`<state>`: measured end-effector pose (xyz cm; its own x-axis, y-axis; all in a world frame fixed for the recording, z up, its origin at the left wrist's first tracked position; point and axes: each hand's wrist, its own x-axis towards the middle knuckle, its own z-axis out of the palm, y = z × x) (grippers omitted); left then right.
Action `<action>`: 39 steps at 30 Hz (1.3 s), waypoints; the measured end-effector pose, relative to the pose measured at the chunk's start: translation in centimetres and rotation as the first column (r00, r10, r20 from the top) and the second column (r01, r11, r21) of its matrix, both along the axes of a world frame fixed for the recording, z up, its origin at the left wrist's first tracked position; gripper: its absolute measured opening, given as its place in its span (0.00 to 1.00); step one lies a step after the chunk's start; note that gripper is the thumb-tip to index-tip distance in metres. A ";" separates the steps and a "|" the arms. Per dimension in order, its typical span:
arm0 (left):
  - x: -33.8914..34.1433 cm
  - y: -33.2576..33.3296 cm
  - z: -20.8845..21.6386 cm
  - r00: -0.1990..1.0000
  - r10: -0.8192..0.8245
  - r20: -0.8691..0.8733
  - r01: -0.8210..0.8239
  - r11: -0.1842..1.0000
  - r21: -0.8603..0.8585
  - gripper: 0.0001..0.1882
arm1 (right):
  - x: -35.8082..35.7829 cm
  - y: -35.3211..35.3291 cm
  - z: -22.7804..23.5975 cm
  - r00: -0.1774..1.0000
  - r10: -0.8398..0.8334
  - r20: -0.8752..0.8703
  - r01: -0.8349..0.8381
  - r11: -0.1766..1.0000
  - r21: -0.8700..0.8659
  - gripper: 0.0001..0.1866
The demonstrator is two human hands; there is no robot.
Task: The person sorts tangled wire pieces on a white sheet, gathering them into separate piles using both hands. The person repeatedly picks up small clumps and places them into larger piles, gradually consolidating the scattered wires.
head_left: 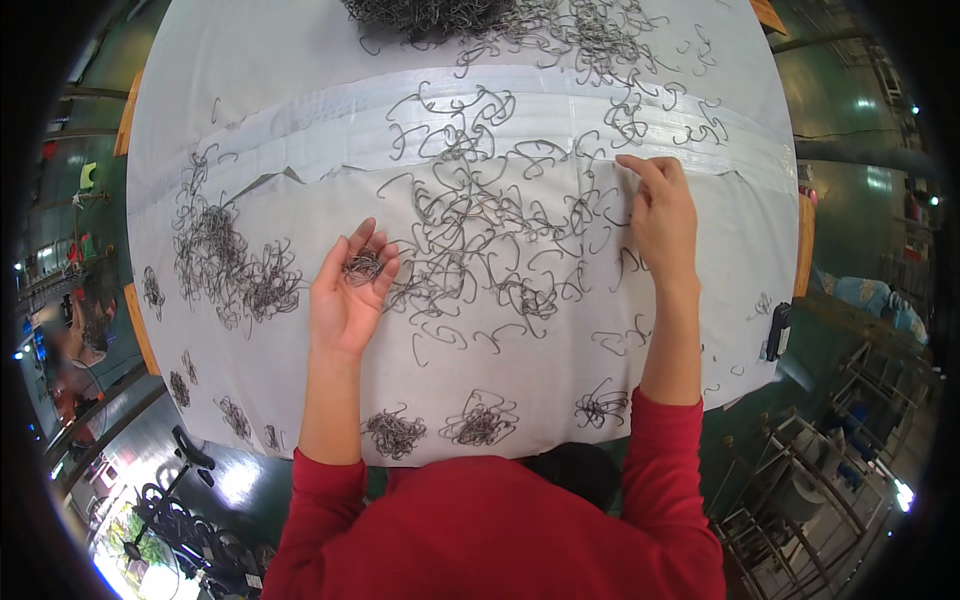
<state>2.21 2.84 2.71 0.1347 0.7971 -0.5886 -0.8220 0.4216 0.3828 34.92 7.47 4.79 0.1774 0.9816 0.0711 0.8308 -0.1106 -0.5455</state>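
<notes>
Bent dark metal wire hooks lie loosely scattered over the middle of the white-covered table (pixel 740 240). My left hand (pixel 350 295) is palm up with its fingers curled round a small bunch of wire hooks (pixel 363 266). It is just left of the loose wire hooks (pixel 470 215). Over the right edge of that spread is my right hand (pixel 663 210), back upward. Its index finger reaches out to the left, apart from the thumb, and I see nothing held in it. A few hooks lie close by its fingertips.
A dense dark heap of hooks (pixel 430 12) stands at the far edge. Another tangled pile (pixel 225 255) lies at the left. Small bunches (pixel 395 432) sit along the near edge. A black handheld device (pixel 778 331) rests at the right edge. Shiny tape (pixel 290 125) crosses the table cover.
</notes>
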 end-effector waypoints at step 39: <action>-0.1 0.0 -0.2 1.000 0.003 0.005 -0.003 1.000 -0.006 0.19 | 1.8 11.6 -2.8 0.911 0.217 0.351 -0.332 0.891 0.310 0.16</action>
<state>2.14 2.81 2.47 0.1356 0.7940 -0.5926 -0.8251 0.4216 0.3761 36.68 19.10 1.99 -0.1818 0.8847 0.4293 0.9273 0.2996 -0.2246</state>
